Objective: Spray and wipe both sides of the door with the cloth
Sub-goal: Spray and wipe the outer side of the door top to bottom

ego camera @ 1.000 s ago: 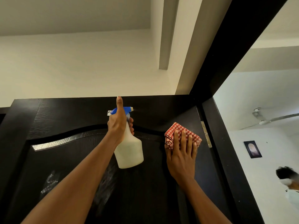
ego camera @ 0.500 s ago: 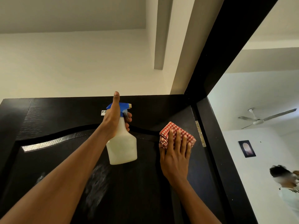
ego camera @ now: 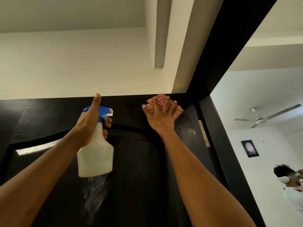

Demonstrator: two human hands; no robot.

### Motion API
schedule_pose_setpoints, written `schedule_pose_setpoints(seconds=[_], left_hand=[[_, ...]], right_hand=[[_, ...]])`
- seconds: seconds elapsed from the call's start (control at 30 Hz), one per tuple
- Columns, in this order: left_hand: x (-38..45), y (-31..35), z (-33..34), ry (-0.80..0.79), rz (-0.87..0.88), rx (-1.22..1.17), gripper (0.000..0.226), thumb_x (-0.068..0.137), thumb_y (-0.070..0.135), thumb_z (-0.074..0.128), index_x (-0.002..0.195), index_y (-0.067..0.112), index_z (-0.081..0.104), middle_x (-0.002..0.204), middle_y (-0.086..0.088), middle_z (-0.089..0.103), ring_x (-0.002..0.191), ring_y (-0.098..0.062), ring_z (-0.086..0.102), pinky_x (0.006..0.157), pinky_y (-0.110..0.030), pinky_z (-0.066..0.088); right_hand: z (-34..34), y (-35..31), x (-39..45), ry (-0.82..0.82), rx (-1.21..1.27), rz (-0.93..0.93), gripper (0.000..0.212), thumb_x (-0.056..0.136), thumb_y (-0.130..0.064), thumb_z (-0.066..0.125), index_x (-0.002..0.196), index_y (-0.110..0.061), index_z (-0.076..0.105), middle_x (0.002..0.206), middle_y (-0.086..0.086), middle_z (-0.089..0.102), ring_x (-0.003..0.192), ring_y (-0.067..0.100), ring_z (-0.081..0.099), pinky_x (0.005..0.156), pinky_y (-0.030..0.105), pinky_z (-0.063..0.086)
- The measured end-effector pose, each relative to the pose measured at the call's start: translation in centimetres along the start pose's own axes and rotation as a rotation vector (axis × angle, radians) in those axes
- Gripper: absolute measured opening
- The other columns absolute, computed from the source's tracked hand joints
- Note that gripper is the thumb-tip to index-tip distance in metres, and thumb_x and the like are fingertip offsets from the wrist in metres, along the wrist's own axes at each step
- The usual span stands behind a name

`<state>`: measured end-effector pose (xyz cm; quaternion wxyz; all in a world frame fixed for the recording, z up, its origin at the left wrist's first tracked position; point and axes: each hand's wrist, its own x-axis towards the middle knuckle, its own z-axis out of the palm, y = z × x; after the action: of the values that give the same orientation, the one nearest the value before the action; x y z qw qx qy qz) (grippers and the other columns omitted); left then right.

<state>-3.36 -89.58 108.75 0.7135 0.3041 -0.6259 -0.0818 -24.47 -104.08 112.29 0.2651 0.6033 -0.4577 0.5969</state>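
Note:
A dark wooden door fills the lower part of the head view, its top edge level with my fingertips. My left hand grips a white spray bottle with a blue trigger head, nozzle pointing right along the door. My right hand presses a red-and-white checked cloth flat against the door's top right corner, fingers spread over it. Wet spray streaks show on the door below the bottle and beside the hinge.
The black door frame runs up the right side and slants overhead. Through the opening lies a white room with a ceiling fan, a small wall picture and a person at the lower right.
My right hand has slid the cloth upward from the panel's curve to the door's top edge. The spray bottle in my left hand stayed roughly in place.

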Motion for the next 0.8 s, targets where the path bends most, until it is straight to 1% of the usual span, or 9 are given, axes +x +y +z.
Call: schedule_pose_setpoints(seconds=[0.07, 0.2, 0.27, 0.33, 0.4, 0.53, 0.63, 0.7, 0.8], left_hand=[[0.0, -0.1, -0.6, 0.028, 0.027, 0.03, 0.071, 0.095, 0.074, 0.031, 0.099, 0.012, 0.065, 0.071, -0.01, 0.066, 0.058, -0.021, 0.058, 0.043, -0.027, 0.051], [-0.1, -0.4, -0.8, 0.053, 0.033, 0.06, 0.069, 0.094, 0.075, 0.031, 0.1, 0.014, 0.065, 0.068, -0.009, 0.068, 0.061, -0.023, 0.059, 0.04, -0.024, 0.052], [-0.2, -0.6, -0.8, 0.048, 0.024, 0.064, 0.068, 0.093, 0.075, 0.032, 0.099, 0.015, 0.064, 0.062, -0.004, 0.069, 0.061, -0.023, 0.059, 0.04, -0.024, 0.052], [-0.2, -0.6, -0.5, 0.033, 0.023, 0.062, 0.07, 0.093, 0.075, 0.032, 0.101, 0.014, 0.064, 0.063, -0.004, 0.069, 0.061, -0.023, 0.059, 0.041, -0.025, 0.052], [-0.2, -0.6, -0.2, 0.018, 0.019, 0.059, 0.073, 0.092, 0.076, 0.033, 0.103, 0.01, 0.064, 0.068, -0.008, 0.068, 0.059, -0.022, 0.06, 0.042, -0.027, 0.052], [-0.3, -0.9, 0.2, 0.017, -0.007, 0.043, 0.077, 0.091, 0.077, 0.034, 0.099, 0.008, 0.064, 0.067, -0.008, 0.069, 0.058, -0.022, 0.061, 0.045, -0.029, 0.052], [-0.7, -1.2, 0.4, 0.029, -0.034, 0.04, 0.073, 0.093, 0.076, 0.031, 0.097, 0.011, 0.066, 0.064, -0.006, 0.068, 0.055, -0.02, 0.06, 0.046, -0.028, 0.052], [-1.0, -1.4, 0.7, 0.024, -0.039, 0.039, 0.074, 0.093, 0.075, 0.029, 0.095, 0.012, 0.066, 0.062, -0.005, 0.068, 0.047, -0.017, 0.059, 0.044, -0.028, 0.052], [-0.9, -1.4, 1.7, 0.026, -0.035, 0.02, 0.078, 0.092, 0.078, 0.03, 0.097, 0.009, 0.067, 0.067, -0.008, 0.068, 0.047, -0.019, 0.058, 0.046, -0.031, 0.051]], right_hand=[[0.4, -3.4, 0.6, -0.064, -0.01, -0.144, 0.073, 0.092, -0.079, 0.012, 0.157, -0.045, 0.017, 0.168, 0.01, -0.012, 0.15, 0.045, -0.018, 0.113, 0.067, -0.022], [2.6, -5.9, -1.4, -0.075, -0.13, -0.593, 0.054, 0.101, -0.061, 0.034, 0.151, -0.041, 0.035, 0.168, 0.006, 0.01, 0.153, 0.037, 0.001, 0.12, 0.062, -0.01], [2.6, -4.6, -1.3, -0.052, -0.168, -0.681, 0.058, 0.1, -0.062, 0.037, 0.153, -0.041, 0.029, 0.167, 0.003, 0.014, 0.153, 0.034, 0.006, 0.121, 0.061, -0.003], [2.0, -2.3, -0.1, -0.015, -0.194, -0.608, 0.067, 0.1, -0.063, 0.033, 0.159, -0.039, 0.014, 0.169, 0.001, 0.01, 0.155, 0.032, 0.006, 0.123, 0.056, -0.003], [1.0, 0.8, 1.6, 0.044, -0.196, -0.422, 0.069, 0.1, -0.064, 0.027, 0.16, -0.038, 0.004, 0.169, 0.002, 0.006, 0.155, 0.032, 0.005, 0.124, 0.053, -0.003], [-1.2, 6.5, 3.8, 0.124, -0.137, 0.007, 0.071, 0.099, -0.065, 0.02, 0.16, -0.033, 0.001, 0.168, 0.012, 0.005, 0.153, 0.039, 0.002, 0.122, 0.059, 0.001], [-1.5, 5.5, 4.4, 0.106, -0.076, 0.196, 0.075, 0.098, -0.067, 0.019, 0.161, -0.03, 0.002, 0.168, 0.016, 0.0, 0.152, 0.043, -0.001, 0.12, 0.065, -0.002], [-1.2, 2.8, 4.5, 0.083, -0.1, 0.156, 0.076, 0.097, -0.069, 0.017, 0.161, -0.03, 0.002, 0.167, 0.017, 0.001, 0.151, 0.045, -0.001, 0.118, 0.068, -0.005], [0.2, -0.6, 2.3, 0.025, -0.174, -0.266, 0.072, 0.098, -0.069, 0.024, 0.16, -0.038, 0.006, 0.168, 0.011, 0.003, 0.152, 0.042, 0.001, 0.119, 0.065, -0.006]])
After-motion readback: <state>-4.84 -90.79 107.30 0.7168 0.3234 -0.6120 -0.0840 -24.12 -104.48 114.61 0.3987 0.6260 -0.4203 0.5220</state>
